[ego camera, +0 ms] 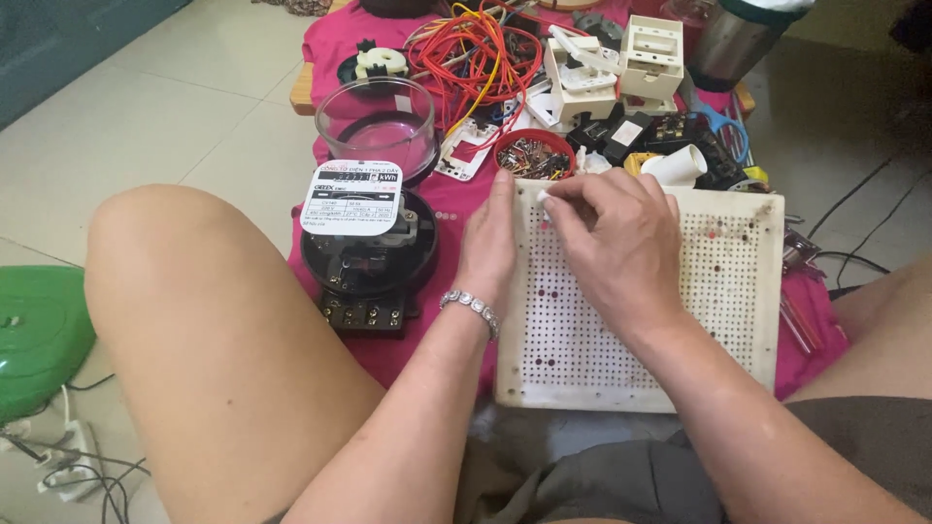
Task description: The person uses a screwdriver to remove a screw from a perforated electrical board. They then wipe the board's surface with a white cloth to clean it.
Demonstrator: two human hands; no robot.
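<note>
1. My left hand [488,247] lies flat along the left edge of the white perforated board [718,291], grasping nothing.
2. My right hand [616,243] pinches a small white piece [545,200] at the board's top left corner.
3. The board lies on pink cloth [427,194] beside a black meter [367,254].

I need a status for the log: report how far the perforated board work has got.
Done: a few holes in the white perforated board look filled. In hand: left hand steadies its edge; right hand pinches something small at the top. Left: most holes remain empty.
</note>
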